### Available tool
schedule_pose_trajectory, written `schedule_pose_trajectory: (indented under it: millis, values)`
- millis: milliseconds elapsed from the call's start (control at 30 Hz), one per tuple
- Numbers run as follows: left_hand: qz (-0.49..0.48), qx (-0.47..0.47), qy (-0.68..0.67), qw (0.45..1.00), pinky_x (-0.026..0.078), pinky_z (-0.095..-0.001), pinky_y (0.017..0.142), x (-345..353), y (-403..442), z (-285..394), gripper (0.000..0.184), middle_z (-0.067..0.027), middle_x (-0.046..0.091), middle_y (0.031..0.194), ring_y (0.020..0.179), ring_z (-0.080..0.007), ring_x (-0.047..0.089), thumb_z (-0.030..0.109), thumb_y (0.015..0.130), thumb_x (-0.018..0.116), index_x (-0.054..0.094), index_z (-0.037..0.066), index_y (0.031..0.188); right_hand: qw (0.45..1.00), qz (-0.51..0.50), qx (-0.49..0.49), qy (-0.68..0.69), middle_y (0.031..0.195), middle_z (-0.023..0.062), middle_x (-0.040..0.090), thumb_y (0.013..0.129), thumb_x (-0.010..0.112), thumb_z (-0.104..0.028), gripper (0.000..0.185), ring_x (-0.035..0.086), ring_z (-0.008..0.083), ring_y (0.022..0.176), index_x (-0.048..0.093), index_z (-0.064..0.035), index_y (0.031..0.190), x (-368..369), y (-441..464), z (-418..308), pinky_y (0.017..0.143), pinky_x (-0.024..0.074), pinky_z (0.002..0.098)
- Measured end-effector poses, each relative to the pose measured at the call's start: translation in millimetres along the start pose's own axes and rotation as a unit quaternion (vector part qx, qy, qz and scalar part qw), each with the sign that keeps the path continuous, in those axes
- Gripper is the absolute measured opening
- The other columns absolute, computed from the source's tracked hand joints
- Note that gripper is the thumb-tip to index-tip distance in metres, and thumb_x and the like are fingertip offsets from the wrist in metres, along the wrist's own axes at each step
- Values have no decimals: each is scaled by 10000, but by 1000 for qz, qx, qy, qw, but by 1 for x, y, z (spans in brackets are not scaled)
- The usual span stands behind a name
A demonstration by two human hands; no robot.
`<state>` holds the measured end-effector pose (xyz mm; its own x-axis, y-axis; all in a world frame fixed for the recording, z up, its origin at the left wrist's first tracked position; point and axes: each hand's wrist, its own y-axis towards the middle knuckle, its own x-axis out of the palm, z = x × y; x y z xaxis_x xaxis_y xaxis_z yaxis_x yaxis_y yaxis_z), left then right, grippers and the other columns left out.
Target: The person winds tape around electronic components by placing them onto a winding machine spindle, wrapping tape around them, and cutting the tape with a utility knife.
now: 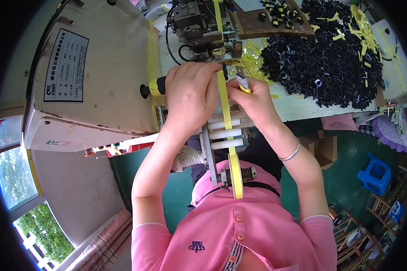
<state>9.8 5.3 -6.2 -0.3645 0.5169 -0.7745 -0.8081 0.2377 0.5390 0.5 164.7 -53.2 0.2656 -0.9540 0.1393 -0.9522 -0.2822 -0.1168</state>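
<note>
My left hand [191, 94] is closed, with its fingertips bent at the left edge of a yellow tape strip [224, 100], just below the machine. A small black part [225, 71] shows beside the fingertips; what the fingers pinch is hidden. In my right hand [257, 100], to the right of the strip, is a small yellow-handled tool [243, 83] with a metal tip, pointing up toward the machine. From a reel [235, 177] at my waist the tape passes over white rollers [226, 134] and between my hands up to the dark metal machine [198, 27].
A large heap of small black plastic parts [321, 63] covers the table's right side, with yellow tape scraps [253, 61] beside it. A wooden tray [276, 27] holds black-and-yellow pieces. A big beige machine cabinet [90, 67] stands close on the left. A blue stool [374, 174] is on the floor.
</note>
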Motion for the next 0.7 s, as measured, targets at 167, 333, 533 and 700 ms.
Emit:
schedule_pose_trajectory:
  millis: [167, 333, 533, 700]
  values:
    - [-8, -5, 4, 1000, 409, -414, 751, 0, 0, -1, 160, -99, 641, 870, 842, -297, 594, 67, 841, 537, 639, 56, 963, 1000, -5, -8, 1, 749, 48, 662, 806, 655, -99, 142, 573, 76, 695, 666, 34, 855, 0, 0, 0, 628, 453, 233]
    - [0, -1, 4, 1000, 419, -411, 726, 1, 2, -1, 142, -100, 646, 852, 813, -299, 600, 74, 835, 552, 644, 56, 941, 1000, -7, -13, -8, 755, 53, 667, 808, 654, -89, 135, 583, 80, 709, 669, 35, 859, 0, -2, -5, 642, 459, 235]
    - [0, -5, -5, 1000, 433, -407, 656, 0, 5, -1, 117, -98, 648, 794, 744, -299, 609, 100, 800, 615, 654, 60, 903, 1000, -6, -20, -8, 768, 53, 670, 811, 650, -74, 130, 589, 84, 719, 673, 36, 875, -1, -3, -4, 659, 461, 234]
    - [-99, -95, -42, 990, 450, -385, 617, -9, 18, 1, 145, -131, 639, 754, 694, -310, 614, 160, 818, 616, 658, 39, 886, 999, -19, -24, 22, 800, 52, 670, 820, 650, -84, 150, 586, 78, 745, 664, 39, 906, -2, -7, -10, 674, 458, 231]
